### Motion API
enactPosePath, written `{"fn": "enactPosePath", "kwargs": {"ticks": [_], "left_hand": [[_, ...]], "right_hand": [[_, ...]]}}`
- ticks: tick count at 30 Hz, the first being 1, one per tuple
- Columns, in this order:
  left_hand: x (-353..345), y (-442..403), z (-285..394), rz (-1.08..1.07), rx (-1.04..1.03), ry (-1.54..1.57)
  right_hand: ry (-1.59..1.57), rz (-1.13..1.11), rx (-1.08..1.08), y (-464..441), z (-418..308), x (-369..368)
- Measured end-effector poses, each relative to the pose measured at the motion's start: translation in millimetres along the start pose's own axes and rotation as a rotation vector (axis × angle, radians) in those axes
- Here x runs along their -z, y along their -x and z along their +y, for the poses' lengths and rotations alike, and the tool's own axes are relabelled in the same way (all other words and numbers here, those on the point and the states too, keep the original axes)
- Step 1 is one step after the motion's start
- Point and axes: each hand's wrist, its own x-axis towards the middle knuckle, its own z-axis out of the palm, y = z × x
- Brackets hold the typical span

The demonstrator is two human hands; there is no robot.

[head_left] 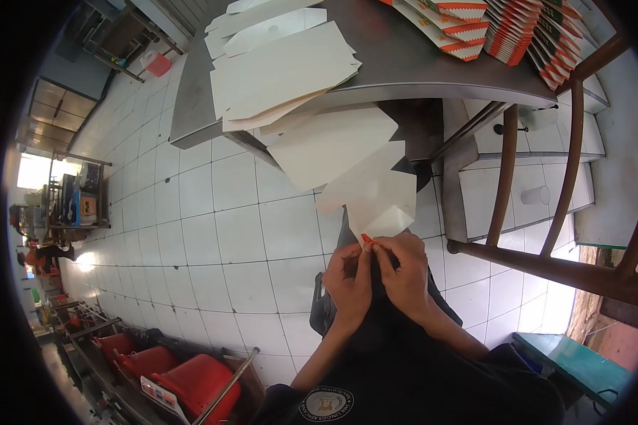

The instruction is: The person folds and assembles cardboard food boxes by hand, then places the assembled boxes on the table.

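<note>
A dark shirt (432, 379) is closest, with a round badge (328, 404) on its front. The left hand (349, 280) and the right hand (403, 273) are side by side above the lap. Both have thumb and finger pinched tight on the near corner of a pale card (383, 191). A little bit of red-orange (366, 239) shows right at the fingertips. The pale card is tilted, with bent flaps, just in front of the hands.

Past it, more pale cards (333, 145) sit low by the edge of the metal desk (411, 67). On the desk, a messy pile of white cards (280, 71) pokes out over the edge. To the right are rows of red and white printed cartons (510, 32), packed close together.

Brown rails (510, 170) stand on the right, and a see-through cup (536, 195) is on the white tiles behind them. Red chairs (198, 386) are at the lower left. Far off across the tiled floor (213, 234) is a red and white jug (157, 64).
</note>
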Motion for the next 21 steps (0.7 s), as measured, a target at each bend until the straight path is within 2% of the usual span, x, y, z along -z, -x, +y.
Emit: {"fn": "enactPosePath", "kwargs": {"ticks": [3,6,9,12,15,18,21], "left_hand": [[0,-2,0,0.043,-0.032,-0.011],[3,-4,3,0.045,-0.038,-0.069],[9,-7,2,-0.008,-0.123,-0.220],[13,-11,3,-0.058,-0.129,-0.237],[15,-11,-5,-0.046,-0.122,-0.232],[9,-9,8,-0.032,-0.030,-0.026],[15,-10,-4,-0.079,0.048,0.020]], "right_hand": [[-0.028,-0.003,-0.061,0,-2,-1],[-0.072,0.006,-0.015,0,1,-2],[-0.237,-0.083,-0.152,-1,7,0],[-0.293,-0.135,-0.159,-6,8,4],[-0.217,-0.151,-0.011,-5,16,-1],[-0.372,-0.304,-0.088,-9,16,5],[-0.564,-0.465,-0.372,-15,24,9]]}}
